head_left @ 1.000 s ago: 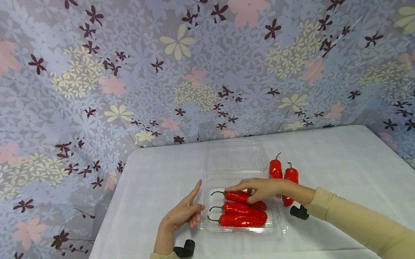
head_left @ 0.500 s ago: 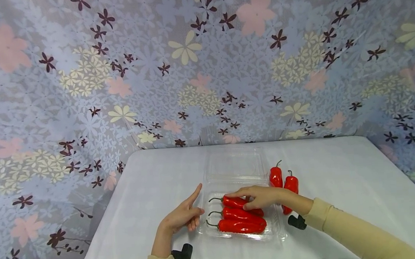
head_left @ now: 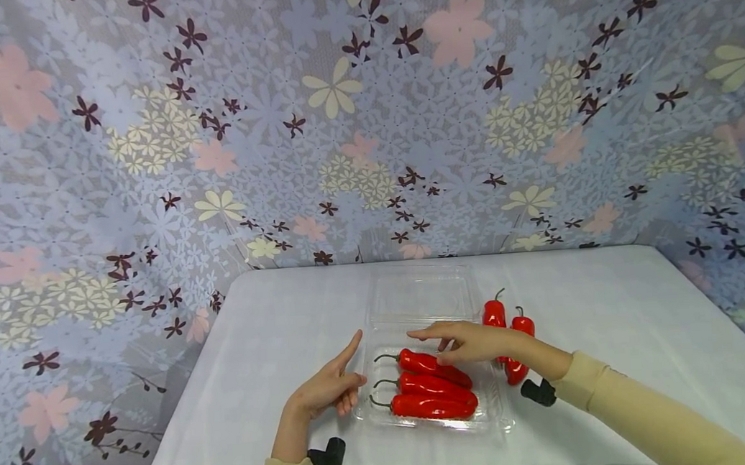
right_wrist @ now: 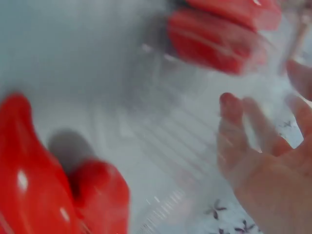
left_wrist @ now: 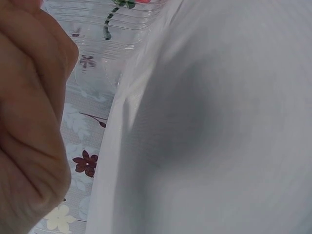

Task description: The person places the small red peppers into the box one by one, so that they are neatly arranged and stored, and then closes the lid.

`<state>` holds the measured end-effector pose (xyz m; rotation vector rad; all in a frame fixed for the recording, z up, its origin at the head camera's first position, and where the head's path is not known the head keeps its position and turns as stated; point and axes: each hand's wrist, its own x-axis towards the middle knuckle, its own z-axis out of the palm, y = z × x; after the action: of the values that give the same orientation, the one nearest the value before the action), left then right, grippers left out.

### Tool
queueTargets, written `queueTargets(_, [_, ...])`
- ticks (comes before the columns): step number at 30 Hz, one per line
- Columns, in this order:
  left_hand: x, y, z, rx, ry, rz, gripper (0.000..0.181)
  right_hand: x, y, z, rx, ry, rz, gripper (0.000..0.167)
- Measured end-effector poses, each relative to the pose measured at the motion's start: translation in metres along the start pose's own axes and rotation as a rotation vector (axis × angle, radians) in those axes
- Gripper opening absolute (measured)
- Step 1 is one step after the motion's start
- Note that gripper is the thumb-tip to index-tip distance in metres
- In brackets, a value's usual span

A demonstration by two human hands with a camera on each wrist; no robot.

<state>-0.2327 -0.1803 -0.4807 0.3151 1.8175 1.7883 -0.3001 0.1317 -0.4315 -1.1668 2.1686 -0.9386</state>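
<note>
At the bottom centre of the head frame, you reach your right hand (head_left: 464,343) above an open clear container (head_left: 489,390), its lid (head_left: 422,294) lying flat toward the top of the table (head_left: 287,310). Three red peppers (head_left: 431,385) rest side by side inside; two loose peppers (head_left: 493,314) lie on the cloth to the right, one partly covered by your forearm. From there, your right thumb overlaps the uppermost pepper in the container, and contact is unclear; the right wrist view, though blurred, catches your fingers spread apart at the right edge with nothing between them. It also shows two red peppers large at lower left and two more at upper right.

Your left hand (head_left: 325,391) stands at the container's left side, index finger straight and thumb at the rim. The left wrist view gives the close side: folded fingers fill the left edge, below the container's ribbed wall and a green stem (left_wrist: 111,22) at the top. Whether this hand grips the rim, you cannot tell.
</note>
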Motion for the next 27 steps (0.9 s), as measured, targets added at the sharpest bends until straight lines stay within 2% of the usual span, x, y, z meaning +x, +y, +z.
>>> queueTargets(6, [-0.001,0.000,0.000,0.001,-0.003,-0.007,0.083,-0.011,-0.016,-0.029,-0.020,0.105,-0.107,0.059])
queueTargets(10, [-0.001,0.000,0.000,0.006,-0.001,-0.002,0.083,-0.024,-0.029,-0.051,0.005,0.218,-0.122,0.061])
queueTargets(15, [0.001,0.000,0.000,0.012,-0.002,-0.007,0.082,-0.051,-0.039,-0.075,0.029,0.345,-0.047,0.064])
queueTargets(19, [0.001,0.001,0.000,0.008,-0.002,-0.013,0.082,-0.074,-0.037,-0.088,0.074,0.440,0.013,0.065])
queueTargets(22, [-0.001,0.001,0.000,0.010,0.002,-0.016,0.082,-0.089,-0.028,-0.088,0.134,0.524,0.032,0.064])
queueTargets(27, [-0.002,0.001,-0.002,0.015,-0.002,-0.014,0.082,-0.112,0.002,-0.073,0.250,0.691,0.094,0.063])
